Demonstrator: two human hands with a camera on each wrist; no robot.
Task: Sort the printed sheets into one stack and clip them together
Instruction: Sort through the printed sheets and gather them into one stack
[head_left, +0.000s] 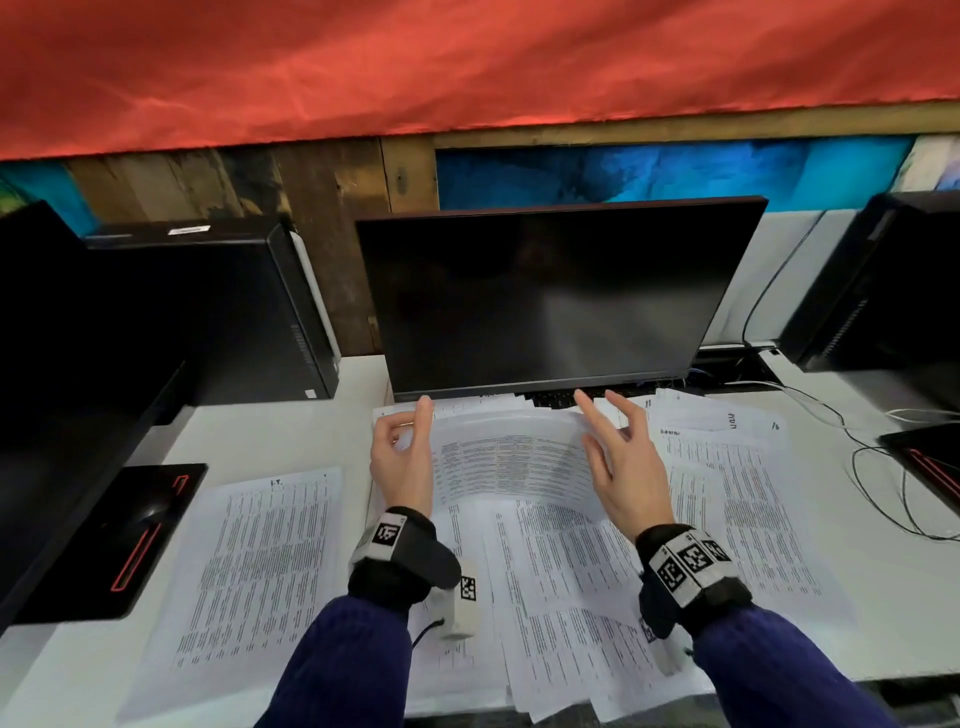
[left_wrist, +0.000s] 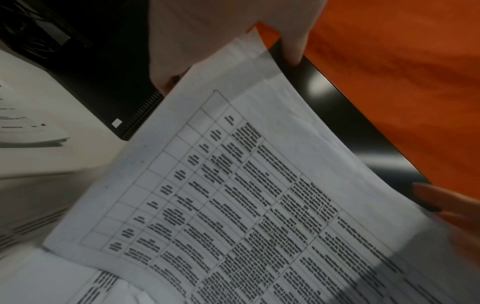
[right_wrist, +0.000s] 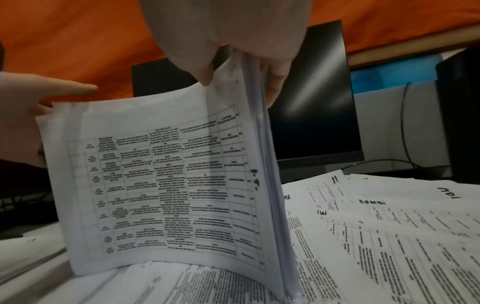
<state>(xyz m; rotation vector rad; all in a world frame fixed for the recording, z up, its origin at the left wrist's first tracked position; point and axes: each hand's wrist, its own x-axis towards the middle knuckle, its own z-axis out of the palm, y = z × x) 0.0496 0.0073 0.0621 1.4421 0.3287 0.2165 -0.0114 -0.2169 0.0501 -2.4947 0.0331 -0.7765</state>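
Observation:
A stack of printed sheets (head_left: 511, 457) stands on its lower edge on the white desk (head_left: 291, 431) in front of the monitor, bowed towards me. My left hand (head_left: 410, 431) holds its left edge, with the thumb (left_wrist: 166, 80) in front and a finger (left_wrist: 293, 51) behind. My right hand (head_left: 608, 415) pinches the right edge, the thumb (right_wrist: 205, 76) in front and the fingers (right_wrist: 272, 88) behind the stack (right_wrist: 166, 185). Loose printed sheets (head_left: 561, 597) lie flat under and around it. No clip is in view.
A dark monitor (head_left: 550, 296) stands just behind the stack, with a keyboard (head_left: 556, 399) under it. A black computer tower (head_left: 234, 312) is at the left, and a mouse on a pad (head_left: 150, 525). More sheets lie left (head_left: 249, 571) and right (head_left: 737, 509). Cables (head_left: 872, 457) trail at the right.

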